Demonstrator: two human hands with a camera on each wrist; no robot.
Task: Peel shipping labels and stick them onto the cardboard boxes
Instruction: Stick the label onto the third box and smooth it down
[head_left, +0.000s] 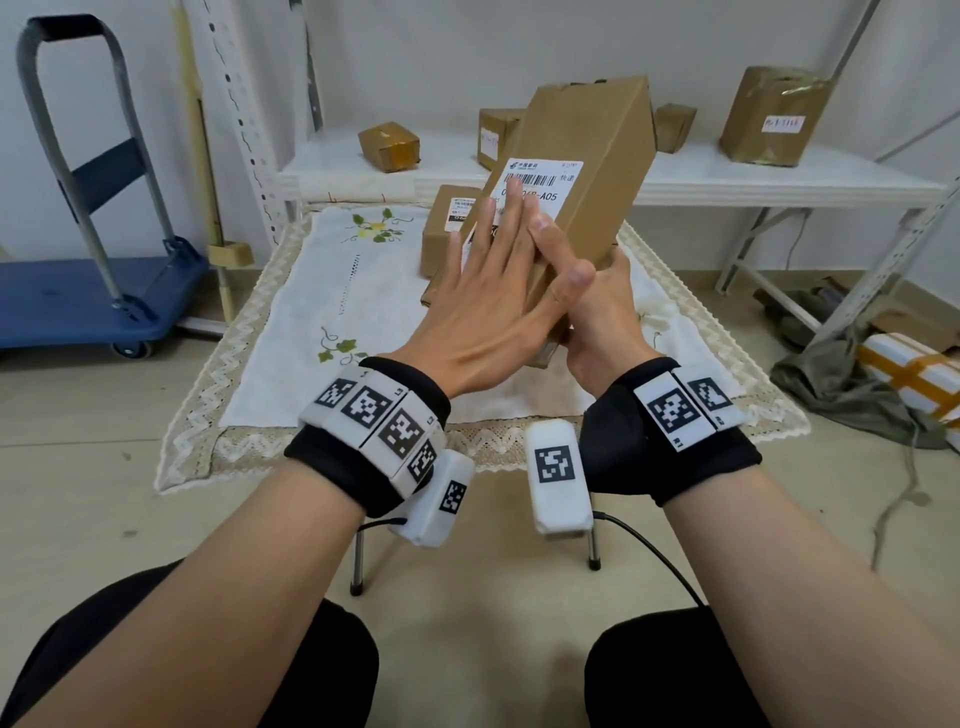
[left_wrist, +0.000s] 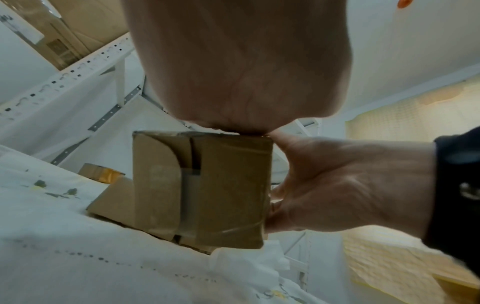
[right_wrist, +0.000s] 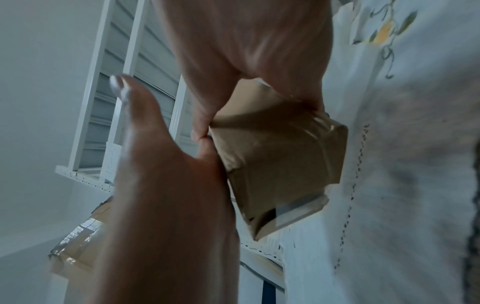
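The right hand (head_left: 597, 317) grips the lower end of a long box (head_left: 587, 171), fingers curled round its far side and thumb lying up along the near edge, so the box rises tilted away from the grip, above the table (head_left: 218, 415). A white label (head_left: 545, 187) with a barcode sits on the box's upper face, well above the right hand's hold. The left hand (head_left: 483, 306) lies flat on that face with straight, spread fingers, fingertips (head_left: 511, 189) on the lower left part of the label; it holds nothing. In the left wrist view the heel of the left hand (left_wrist: 239, 67) meets the top edge of the box's taped end (left_wrist: 202, 187), and the right hand (left_wrist: 345, 183) wraps the side of the box beside it. A second box (head_left: 449, 228) with its own label stands on the table just behind the held one. On the shelf (head_left: 727, 176) behind the table are more taped boxes, apart from one another. A blue cart (head_left: 93, 301) stands on the floor to the left.
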